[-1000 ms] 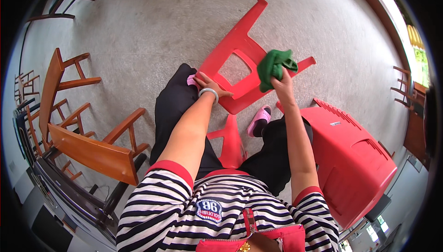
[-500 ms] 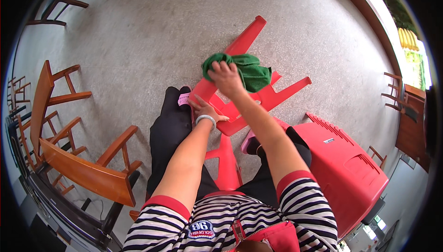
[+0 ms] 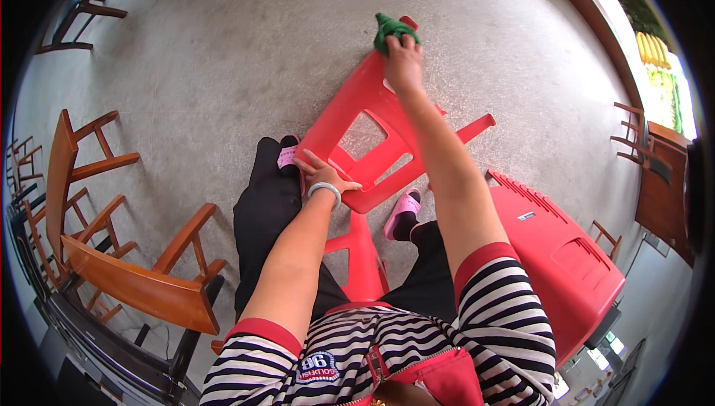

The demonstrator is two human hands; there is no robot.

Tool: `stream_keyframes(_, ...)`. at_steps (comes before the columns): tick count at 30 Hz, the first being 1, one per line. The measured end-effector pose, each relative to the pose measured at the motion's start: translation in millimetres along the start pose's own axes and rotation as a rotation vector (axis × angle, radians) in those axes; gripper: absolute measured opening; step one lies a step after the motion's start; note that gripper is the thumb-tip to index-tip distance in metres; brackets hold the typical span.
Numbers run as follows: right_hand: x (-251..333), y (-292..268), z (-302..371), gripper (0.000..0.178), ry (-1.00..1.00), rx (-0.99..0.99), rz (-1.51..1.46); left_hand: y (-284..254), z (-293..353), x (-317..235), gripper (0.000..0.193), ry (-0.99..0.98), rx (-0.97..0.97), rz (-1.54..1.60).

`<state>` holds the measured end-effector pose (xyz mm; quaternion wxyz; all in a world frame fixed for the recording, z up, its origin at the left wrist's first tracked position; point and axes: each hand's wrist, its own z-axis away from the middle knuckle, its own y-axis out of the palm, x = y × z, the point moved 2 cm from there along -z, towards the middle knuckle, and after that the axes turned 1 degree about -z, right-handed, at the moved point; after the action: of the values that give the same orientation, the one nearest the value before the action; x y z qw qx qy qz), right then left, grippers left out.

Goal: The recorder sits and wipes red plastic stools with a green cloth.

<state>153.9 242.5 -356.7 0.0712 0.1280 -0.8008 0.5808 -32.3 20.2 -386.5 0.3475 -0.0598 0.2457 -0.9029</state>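
Observation:
A red plastic stool point(image 3: 339, 112) lies tipped on its side in front of me, its legs pointing away. My left hand point(image 3: 328, 174) grips the near end of it, fingers spread over the edge and thumb stretched to the right; a pale bangle circles that wrist. Far out along the stool, my right hand point(image 3: 404, 64) presses a bunched green cloth point(image 3: 389, 30) around a leg near its tip. The red tip shows just past the cloth.
Between my legs stands another red stool point(image 3: 361, 257). At my right is a large red plastic box point(image 3: 555, 264). Wooden chairs point(image 3: 141, 283) crowd the left side, and another chair point(image 3: 633, 138) stands far right. Speckled grey floor point(image 3: 223, 56) spreads ahead.
My right hand and the cloth have moved away from me, from the stool's middle to the end of a leg. The stool has turned somewhat; my left hand stays at its near end.

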Motion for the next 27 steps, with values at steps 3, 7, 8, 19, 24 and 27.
stream_keyframes(3,29.7,1.0,37.9,0.031,-0.046,0.128,-0.113,9.9,-13.0,6.5,0.170,0.030,-0.045,-0.060)
stream_keyframes(7,41.9,-16.9,71.9,0.025,-0.116,0.260,0.056,13.9,-4.1,-0.1,0.169,0.040,-0.048,-0.035)
stream_keyframes(8,33.9,-22.4,76.8,0.025,-0.161,0.300,0.061,17.2,-0.9,-1.4,0.169,0.019,-0.033,-0.006)
stream_keyframes(19,-53.0,-124.9,208.3,0.038,-0.151,0.527,0.100,7.5,-4.2,4.3,0.170,0.017,-0.151,-0.048)
stream_keyframes(24,-55.9,-123.5,202.0,0.025,-0.209,0.415,0.074,23.7,-36.6,2.8,0.165,0.113,-0.146,-0.341)
stream_keyframes(27,-17.6,-61.5,169.3,0.019,-0.126,0.141,0.011,16.5,-100.8,31.6,0.122,0.312,-0.346,-0.605)
